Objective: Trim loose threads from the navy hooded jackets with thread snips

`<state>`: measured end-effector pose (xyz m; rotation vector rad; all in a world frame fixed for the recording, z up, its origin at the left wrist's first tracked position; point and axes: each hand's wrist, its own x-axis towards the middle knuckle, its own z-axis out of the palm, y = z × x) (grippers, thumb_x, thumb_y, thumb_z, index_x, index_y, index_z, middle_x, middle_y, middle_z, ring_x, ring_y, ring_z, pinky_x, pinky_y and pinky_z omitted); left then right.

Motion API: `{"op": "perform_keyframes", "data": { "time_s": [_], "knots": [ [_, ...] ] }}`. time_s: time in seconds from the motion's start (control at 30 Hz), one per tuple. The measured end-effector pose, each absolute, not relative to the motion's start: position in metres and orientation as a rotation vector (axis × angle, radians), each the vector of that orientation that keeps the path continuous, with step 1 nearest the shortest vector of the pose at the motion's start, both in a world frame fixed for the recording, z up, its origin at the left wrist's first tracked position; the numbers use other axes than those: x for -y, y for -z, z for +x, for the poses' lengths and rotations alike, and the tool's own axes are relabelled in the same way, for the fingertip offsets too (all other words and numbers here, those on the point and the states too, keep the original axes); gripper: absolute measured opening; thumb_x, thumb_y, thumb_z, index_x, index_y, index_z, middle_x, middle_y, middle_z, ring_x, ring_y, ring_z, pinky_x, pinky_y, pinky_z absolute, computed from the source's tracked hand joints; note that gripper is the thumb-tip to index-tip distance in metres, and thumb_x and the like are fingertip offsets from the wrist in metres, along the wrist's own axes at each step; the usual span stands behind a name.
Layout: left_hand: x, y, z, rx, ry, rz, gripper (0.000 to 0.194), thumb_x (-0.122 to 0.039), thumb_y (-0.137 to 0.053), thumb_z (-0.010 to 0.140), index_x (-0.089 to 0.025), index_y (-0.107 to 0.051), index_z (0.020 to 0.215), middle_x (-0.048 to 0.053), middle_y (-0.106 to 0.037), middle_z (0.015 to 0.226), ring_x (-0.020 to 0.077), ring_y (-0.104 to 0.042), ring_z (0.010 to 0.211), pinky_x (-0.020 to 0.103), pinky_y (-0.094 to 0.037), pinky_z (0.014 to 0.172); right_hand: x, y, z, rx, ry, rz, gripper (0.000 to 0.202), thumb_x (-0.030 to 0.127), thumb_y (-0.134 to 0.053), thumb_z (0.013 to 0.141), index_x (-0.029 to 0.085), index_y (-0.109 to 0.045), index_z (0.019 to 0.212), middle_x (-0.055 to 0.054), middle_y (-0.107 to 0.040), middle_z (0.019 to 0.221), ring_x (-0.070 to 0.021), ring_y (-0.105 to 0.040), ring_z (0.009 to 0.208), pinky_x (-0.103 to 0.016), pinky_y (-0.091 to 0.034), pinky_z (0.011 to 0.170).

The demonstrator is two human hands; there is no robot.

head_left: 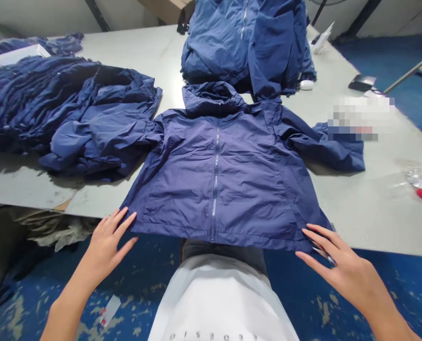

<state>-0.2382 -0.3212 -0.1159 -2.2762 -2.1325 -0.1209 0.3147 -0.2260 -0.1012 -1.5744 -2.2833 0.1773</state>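
Navy and thin, the jacket (182, 175) lies front up at the near edge of the table (381, 215), its hem reaching that edge, and I expect it to handle light, soft and slightly slippery, with the zip (216, 184) its stiffest line. My left hand (106, 244) rests loose-fingered on one hem corner; at the other, my right hand (354, 272) has a small tool (330, 259) by its fingers, though whether they grasp tool or cloth I cannot tell. Those corners look the surest hold.
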Motion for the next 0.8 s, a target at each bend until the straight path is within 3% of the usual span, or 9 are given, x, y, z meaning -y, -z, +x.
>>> {"op": "perform_keyframes", "data": {
  "time_s": [0.1,0.23,0.37,0.47,0.6,0.8],
  "knots": [
    [0.317,0.113,-0.244,2.092,0.176,-2.266,0.04,-0.034,-0.041,0.098,-0.025,-0.056,0.134,0.012,-0.052,0.147,0.0318,-0.044,0.139,0.052,-0.028,0.117,0.231,0.107,0.326,2.444,-0.119,-1.537,0.035,0.041,-0.049,0.097,0.031,-0.06,0.128,0.0,-0.06,0.138,-0.0141,-0.073,0.083,-0.022,-0.055,0.058],
    [0.298,0.096,-0.244,2.012,0.261,-2.34,0.034,-0.033,-0.042,0.099,-0.027,-0.062,0.126,0.009,-0.059,0.14,0.0277,-0.051,0.134,0.05,-0.028,0.117,0.217,0.1,0.333,2.48,-0.091,-1.289,0.032,0.033,-0.051,0.096,0.034,-0.062,0.126,0.003,-0.07,0.122,-0.0152,-0.073,0.094,-0.022,-0.056,0.075],
    [0.292,0.089,-0.249,2.084,0.337,-2.393,0.031,-0.039,-0.045,0.098,-0.028,-0.065,0.119,0.006,-0.065,0.133,0.0264,-0.056,0.129,0.049,-0.028,0.118,0.207,0.093,0.337,2.488,-0.134,-1.213,0.028,0.033,-0.049,0.096,0.034,-0.065,0.119,0.004,-0.073,0.115,-0.0153,-0.074,0.09,-0.024,-0.056,0.079],
    [0.293,0.087,-0.249,2.277,0.501,-2.39,0.032,-0.044,-0.045,0.097,-0.026,-0.067,0.11,0.006,-0.071,0.123,0.0248,-0.062,0.121,0.046,-0.033,0.116,0.206,0.092,0.341,2.451,-0.238,-1.245,0.026,0.037,-0.052,0.095,0.033,-0.067,0.116,0.002,-0.075,0.108,-0.0171,-0.074,0.087,-0.027,-0.057,0.085],
    [0.285,0.064,-0.238,2.66,0.716,-2.113,0.036,-0.051,-0.048,0.091,-0.022,-0.067,0.101,0.004,-0.075,0.105,0.0233,-0.067,0.101,0.035,-0.049,0.097,0.199,0.08,0.341,2.222,-0.312,-1.498,0.023,0.046,-0.057,0.092,0.033,-0.073,0.102,-0.003,-0.077,0.094,-0.0211,-0.074,0.082,-0.032,-0.057,0.082],
    [0.216,0.023,-0.231,2.674,0.703,-2.245,0.038,-0.05,-0.048,0.088,-0.018,-0.067,0.092,0.0,-0.07,0.088,0.0182,-0.061,0.085,0.023,-0.047,0.078,0.132,0.049,0.317,1.771,-0.22,-1.863,0.047,0.073,-0.058,0.077,0.028,-0.071,0.082,-0.008,-0.071,0.077,-0.0266,-0.068,0.08,-0.037,-0.049,0.07]
  ]
}}
